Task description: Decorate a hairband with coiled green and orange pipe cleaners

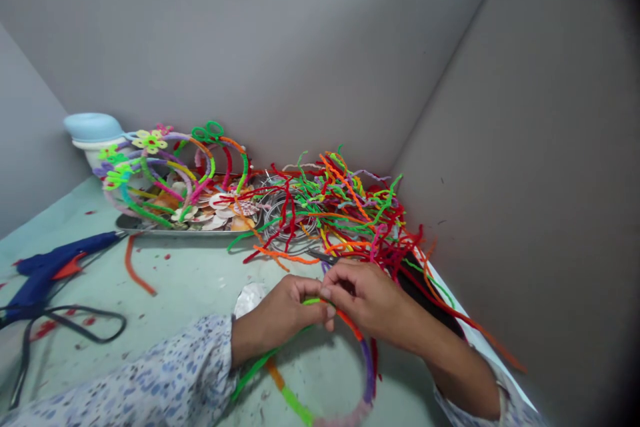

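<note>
A headband hoop (369, 374) wrapped in pipe cleaners of green, orange, purple and pink hangs from my two hands above the table. My left hand (283, 312) pinches its green-wrapped top part between thumb and fingers. Right beside it, my right hand (367, 297) is closed on the orange stretch, fingertips almost touching the left thumb. A loose green pipe cleaner (255, 374) trails down below my left wrist. Just beyond the right fingers lies a dark-bladed tool (323, 256), partly covered. Exactly what the fingertips press together is hidden.
A tangled heap of pipe cleaners (345, 194) lies at the back right, beside coiled wire (290, 230). Finished flower headbands (150, 142) stand over a metal tray (190, 232) of shells. A blue glue gun (65, 257) with its cord, and a blue-lidded container (95, 127), are left.
</note>
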Available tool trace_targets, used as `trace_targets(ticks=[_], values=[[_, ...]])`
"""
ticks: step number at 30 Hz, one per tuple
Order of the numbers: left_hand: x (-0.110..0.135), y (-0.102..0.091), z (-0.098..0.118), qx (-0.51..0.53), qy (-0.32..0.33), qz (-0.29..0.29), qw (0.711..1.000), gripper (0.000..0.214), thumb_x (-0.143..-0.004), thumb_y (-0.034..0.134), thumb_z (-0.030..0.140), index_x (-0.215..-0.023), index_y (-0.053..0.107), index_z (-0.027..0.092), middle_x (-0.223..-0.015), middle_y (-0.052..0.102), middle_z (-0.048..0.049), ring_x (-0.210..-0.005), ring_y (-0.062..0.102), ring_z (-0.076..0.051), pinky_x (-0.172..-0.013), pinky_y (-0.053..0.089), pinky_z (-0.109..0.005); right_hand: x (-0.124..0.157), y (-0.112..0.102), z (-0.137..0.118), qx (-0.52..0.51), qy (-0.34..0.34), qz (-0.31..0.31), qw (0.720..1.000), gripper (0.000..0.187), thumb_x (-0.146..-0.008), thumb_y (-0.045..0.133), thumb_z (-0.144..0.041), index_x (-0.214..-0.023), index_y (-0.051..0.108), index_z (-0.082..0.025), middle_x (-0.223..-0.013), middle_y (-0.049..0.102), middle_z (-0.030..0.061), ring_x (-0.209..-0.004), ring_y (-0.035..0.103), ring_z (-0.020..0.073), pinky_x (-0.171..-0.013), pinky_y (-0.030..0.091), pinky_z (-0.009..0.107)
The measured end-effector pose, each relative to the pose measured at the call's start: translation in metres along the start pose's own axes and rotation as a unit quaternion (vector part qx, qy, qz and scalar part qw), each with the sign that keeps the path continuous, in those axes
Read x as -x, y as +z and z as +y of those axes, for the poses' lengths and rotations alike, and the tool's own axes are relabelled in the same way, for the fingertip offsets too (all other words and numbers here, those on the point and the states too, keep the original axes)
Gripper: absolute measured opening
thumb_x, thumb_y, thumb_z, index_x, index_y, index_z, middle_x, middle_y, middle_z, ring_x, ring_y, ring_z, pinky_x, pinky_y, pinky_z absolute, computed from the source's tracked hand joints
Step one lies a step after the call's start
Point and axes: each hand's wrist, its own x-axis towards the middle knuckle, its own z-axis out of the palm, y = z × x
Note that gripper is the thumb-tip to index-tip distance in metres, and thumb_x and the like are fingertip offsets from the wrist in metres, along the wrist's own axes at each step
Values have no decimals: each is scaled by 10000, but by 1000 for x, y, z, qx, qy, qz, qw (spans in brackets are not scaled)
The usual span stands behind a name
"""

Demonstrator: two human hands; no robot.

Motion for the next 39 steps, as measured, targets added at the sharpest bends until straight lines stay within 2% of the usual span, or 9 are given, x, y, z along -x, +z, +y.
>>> trace_targets(ticks=[5, 9, 14, 21, 26, 30, 34, 39], values=[[-2, -3, 6, 58, 32, 44, 997, 136, -772, 578, 237, -742, 667, 139, -701, 625, 5, -637, 497, -108, -644, 354, -215, -2, -9, 6, -157, 48, 32, 986, 205, -843, 520, -329, -931, 635, -185, -764, 601, 8, -642, 506, 115, -580, 386, 227], [-5, -6, 7, 80, 41, 92, 992, 159, -780, 595, 273, -721, 654, 137, -724, 621, -2, -664, 500, -113, -653, 354, -217, -3, -15, 13, -224, 86, 6, 971, 239, -835, 527, -373, -960, 609, -186, -652, 515, -35, -496, 386, 76, -474, 319, 205], [-6, -8, 2, 78, 35, 125, 988, 198, -764, 618, 331, -735, 649, 137, -723, 618, -8, -650, 502, -122, -629, 356, -228, -3, -15, 17, -196, 93, -31, 976, 223, -821, 541, -378, -880, 622, -179, -606, 444, -41, -507, 361, 78, -456, 281, 195], [-5, -8, 3, 49, 45, 114, 991, 150, -773, 595, 284, -748, 658, 151, -743, 642, -16, -713, 541, -142, -692, 388, -243, -4, -8, 17, -121, 77, 12, 990, 241, -850, 483, -355, -709, 553, -171, -576, 399, -51, -507, 327, 83, -457, 251, 206], [-3, -8, 10, 26, 48, 104, 993, 118, -762, 567, 208, -723, 664, 154, -716, 637, -5, -698, 542, -138, -709, 398, -238, -1, -6, 11, -28, 37, 38, 998, 220, -876, 438, -304, -712, 524, -186, -613, 467, -35, -559, 408, 104, -502, 279, 220], [-4, -7, 12, 15, 51, 105, 993, 129, -769, 557, 210, -726, 662, 149, -701, 631, 0, -697, 541, -137, -706, 394, -236, 3, -6, 3, 27, 16, 56, 998, 203, -878, 427, -259, -705, 508, -189, -674, 532, -11, -622, 459, 120, -552, 305, 234], [-3, -5, 13, 8, 48, 103, 993, 122, -760, 559, 217, -704, 645, 151, -662, 617, 12, -650, 532, -127, -647, 386, -223, 5, -6, -3, 24, 45, 55, 997, 202, -880, 420, -268, -722, 522, -195, -661, 544, -9, -609, 473, 124, -540, 299, 239], [-2, -4, 13, -7, 46, 96, 994, 124, -758, 546, 217, -723, 647, 154, -692, 629, 0, -677, 542, -134, -663, 394, -227, 7, -5, -2, -12, 90, 41, 995, 226, -866, 442, -316, -687, 512, -196, -575, 477, -32, -522, 406, 109, -471, 254, 228]])
